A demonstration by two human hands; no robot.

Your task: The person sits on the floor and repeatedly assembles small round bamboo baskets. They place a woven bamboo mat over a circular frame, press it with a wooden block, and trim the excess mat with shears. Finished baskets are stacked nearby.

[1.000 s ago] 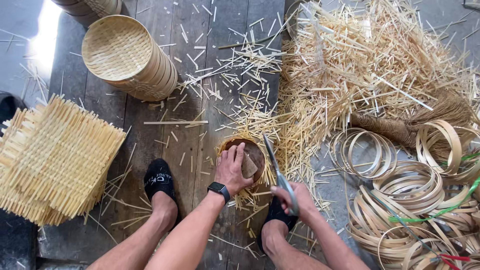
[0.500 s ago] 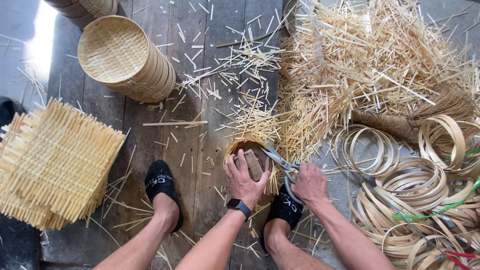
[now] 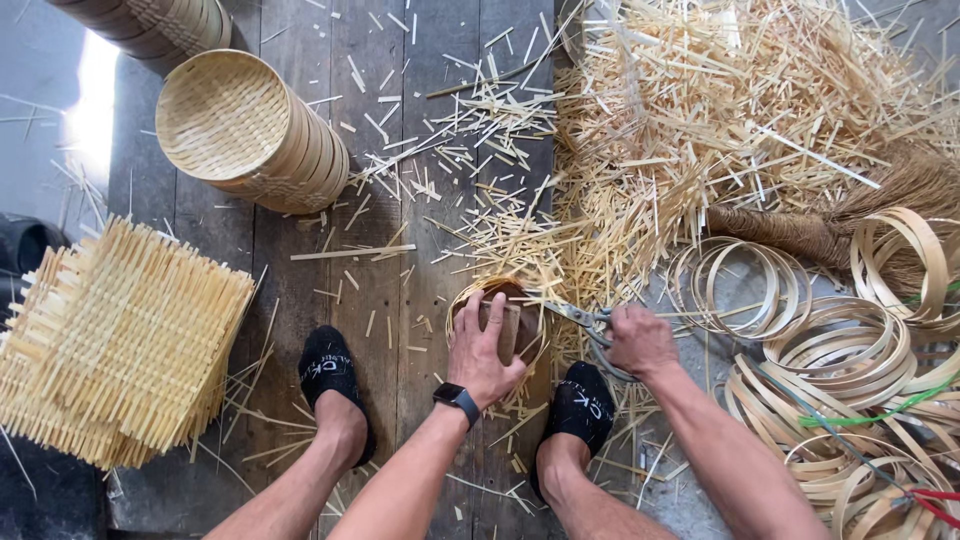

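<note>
My left hand (image 3: pixel 485 350) presses down on a small round woven bamboo basket (image 3: pixel 497 305) that sits over a brown mould on the plank floor, between my two feet in black socks. My right hand (image 3: pixel 640 340) grips a pair of metal scissors (image 3: pixel 575 318), their blades pointing left at the basket's right rim where loose strip ends stick out. A black watch is on my left wrist.
A stack of finished round baskets (image 3: pixel 250 135) lies at the upper left. A pile of square woven mats (image 3: pixel 115 340) is on the left. Cut bamboo strips (image 3: pixel 720 120) heap at the upper right. Bamboo hoops (image 3: pixel 850 370) and a broom (image 3: pixel 830 225) lie on the right.
My hands have drawn slightly nearer to me. The scissors swung from pointing up and away to lying level, blades now at the basket's right rim. My left hand stays on the basket.
</note>
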